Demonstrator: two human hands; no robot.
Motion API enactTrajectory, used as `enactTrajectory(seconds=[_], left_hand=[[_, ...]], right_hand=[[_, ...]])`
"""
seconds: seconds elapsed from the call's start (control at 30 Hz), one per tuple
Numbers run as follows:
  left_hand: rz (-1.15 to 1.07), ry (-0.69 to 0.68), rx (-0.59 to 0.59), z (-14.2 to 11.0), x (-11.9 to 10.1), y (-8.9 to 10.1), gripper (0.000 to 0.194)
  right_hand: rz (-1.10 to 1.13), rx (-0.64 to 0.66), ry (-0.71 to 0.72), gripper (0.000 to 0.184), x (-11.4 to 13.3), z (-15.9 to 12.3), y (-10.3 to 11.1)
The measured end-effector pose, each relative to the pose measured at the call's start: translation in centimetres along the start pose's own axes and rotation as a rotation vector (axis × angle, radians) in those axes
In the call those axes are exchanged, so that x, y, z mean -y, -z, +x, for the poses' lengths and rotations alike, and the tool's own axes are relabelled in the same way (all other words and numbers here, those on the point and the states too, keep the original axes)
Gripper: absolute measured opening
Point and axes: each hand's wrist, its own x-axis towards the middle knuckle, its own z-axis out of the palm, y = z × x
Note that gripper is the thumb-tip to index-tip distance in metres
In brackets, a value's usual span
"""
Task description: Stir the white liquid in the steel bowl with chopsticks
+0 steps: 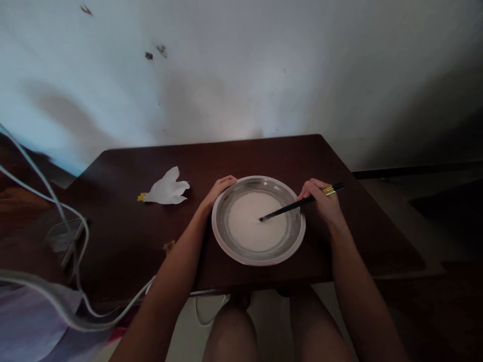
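A round metal basin (222,246) with a pale rim sits near the front edge of the table. Whitish, smooth-looking liquid (252,236) covers its bottom. At the far left of the rim, my left hand (223,187) grips the basin, its thumb out of sight. My right hand (319,196), on the other side, is closed around black chopsticks (289,207) with gold bands near the top. They slant down to the left over the rim, with their tips in the liquid near the middle of the basin.
The dark brown table (241,156) stands against a marked white wall (241,70). On its left lie a crumpled white plastic bag (168,188) with a yellow end and a small brown scrap (169,246). White cables (85,251) loop across the left side.
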Motion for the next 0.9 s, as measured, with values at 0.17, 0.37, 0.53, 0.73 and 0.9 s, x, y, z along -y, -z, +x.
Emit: enactTrajectory(seconds=[0.17,0.37,0.53,0.73,0.9], left_hand=[[-0.015,0.003,0.001,0.06,0.03,-0.02,0.027],[-0.019,-0.004,-0.008,0.19,0.09,0.07,0.026],[-0.02,0.007,0.0,0.08,0.12,0.11,0.028],[0.0,0.007,-0.009,0.07,0.04,0.01,0.025],[0.01,0.002,-0.004,0.16,0.07,0.1,0.025]], right_hand=[[-0.071,0.026,0.018,0.031,0.04,-0.02,-0.08],[-0.037,0.081,-0.006,0.032,0.22,-0.01,-0.09],[-0.059,0.011,0.025,0.032,0.38,-0.09,-0.09],[-0.081,0.059,0.01,0.028,0.28,-0.1,-0.1],[-0.028,0.049,0.003,0.033,0.22,-0.09,-0.05]])
